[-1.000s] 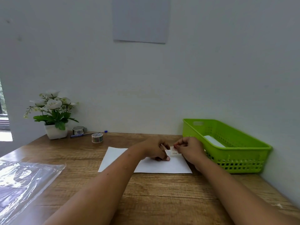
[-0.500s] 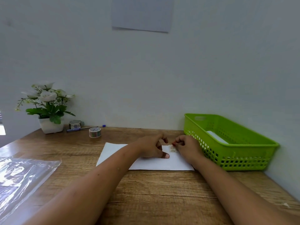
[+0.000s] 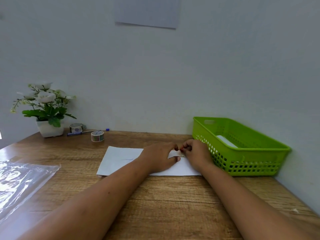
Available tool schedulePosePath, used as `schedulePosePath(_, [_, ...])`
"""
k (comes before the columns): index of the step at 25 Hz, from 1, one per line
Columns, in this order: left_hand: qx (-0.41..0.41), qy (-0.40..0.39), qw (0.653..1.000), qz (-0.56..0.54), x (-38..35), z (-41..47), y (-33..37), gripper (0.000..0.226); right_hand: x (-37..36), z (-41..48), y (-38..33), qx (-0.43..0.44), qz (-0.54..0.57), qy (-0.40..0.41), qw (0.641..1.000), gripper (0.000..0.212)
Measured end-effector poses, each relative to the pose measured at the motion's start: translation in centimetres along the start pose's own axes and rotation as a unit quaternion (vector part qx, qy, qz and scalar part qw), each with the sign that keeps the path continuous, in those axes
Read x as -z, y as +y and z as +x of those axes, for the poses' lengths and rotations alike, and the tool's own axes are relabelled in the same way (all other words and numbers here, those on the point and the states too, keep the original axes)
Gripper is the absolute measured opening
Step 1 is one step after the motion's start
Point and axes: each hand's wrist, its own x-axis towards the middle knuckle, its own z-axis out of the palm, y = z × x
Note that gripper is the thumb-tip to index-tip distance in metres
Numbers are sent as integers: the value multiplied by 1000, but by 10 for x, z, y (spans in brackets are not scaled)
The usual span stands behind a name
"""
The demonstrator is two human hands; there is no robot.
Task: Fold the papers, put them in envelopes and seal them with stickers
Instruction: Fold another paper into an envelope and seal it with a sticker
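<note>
A white envelope [image 3: 121,160] lies flat on the wooden table [image 3: 173,201], a faint pen mark on its face. My left hand [image 3: 157,158] rests on its middle with fingers spread and the thumb pressing down. My right hand [image 3: 195,155] sits at the envelope's right part with fingers curled, its fingertips pinching a small pale sticker [image 3: 181,155] down against the paper. The two hands' fingertips nearly touch above the sticker. Most of the envelope's centre is hidden under my hands.
A green plastic basket [image 3: 251,149] stands right of the envelope, against the wall, with a white envelope [image 3: 226,142] inside. Two sticker tape rolls [image 3: 97,135] [image 3: 76,127], a blue pen [image 3: 86,132] and a potted flower [image 3: 46,110] stand at the back left. A clear plastic bag [image 3: 20,181] lies at the left edge.
Both hands were pinching the small sticker just above the envelope; they have lowered it onto the paper. My left hand has let go and spread flat on the envelope.
</note>
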Motion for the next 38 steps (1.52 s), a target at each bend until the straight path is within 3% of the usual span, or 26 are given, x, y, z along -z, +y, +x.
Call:
schedulePosePath(12, [-2,-21,1000,19,0,0,1,44,-1,-5,-6,12,-63,-7,998,16])
schedulePosePath(24, [-39,-72,992,94,7,2,8,45,1,-7,-9,-15,-29,-1,999,18])
schedulePosePath(38, [-30,-93,988,122,6,2,10,45,12,-20,-17,69,-261,-45,962,28])
